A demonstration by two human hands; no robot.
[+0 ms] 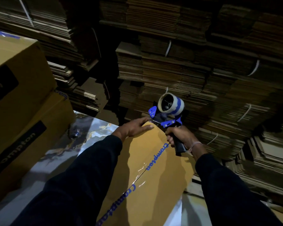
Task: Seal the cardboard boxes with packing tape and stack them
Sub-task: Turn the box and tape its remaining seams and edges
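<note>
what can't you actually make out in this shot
Head view only:
- Tape end at the far edge of the box: hidden by the left hand and the tape dispenser.
- Box's near end: cut off by the bottom edge.
- Stacked boxes, left: logos cut off by the frame edge.

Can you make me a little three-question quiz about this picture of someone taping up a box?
1. True or false: the right hand grips the handle of the tape gun.
2. What is the left hand doing? A) resting flat on the far end of the box B) lifting the box C) holding scissors
3. Fill in: clear tape runs along the middle ____ of the box top.

Key: 1 true. 2 A. 3 seam. The stacked boxes on the left are not being touched.
</note>
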